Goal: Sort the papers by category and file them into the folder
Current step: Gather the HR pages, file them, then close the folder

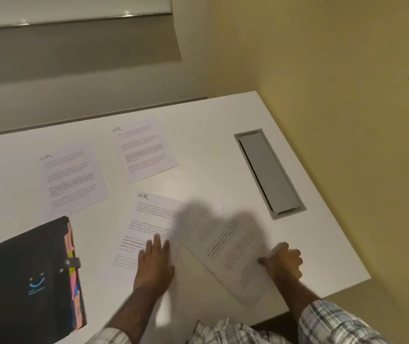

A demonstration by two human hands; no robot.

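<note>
Several printed sheets lie on the white table (198, 125). Two marked "HR" lie apart at the back: one on the left (73, 177), one in the middle (144, 147). A third "HR" sheet (149, 219) lies nearer, and my left hand (155, 259) rests flat on its lower edge with fingers spread. To its right a tilted sheet (230, 249), blurred, is pinched at its right edge by my right hand (284, 260). A black folder (24, 281) with coloured tabs lies shut at the front left.
A grey metal cable hatch (269, 172) is set into the table at the right. The table's right edge borders a yellowish floor. A grey wall and a whiteboard ledge rise behind the table.
</note>
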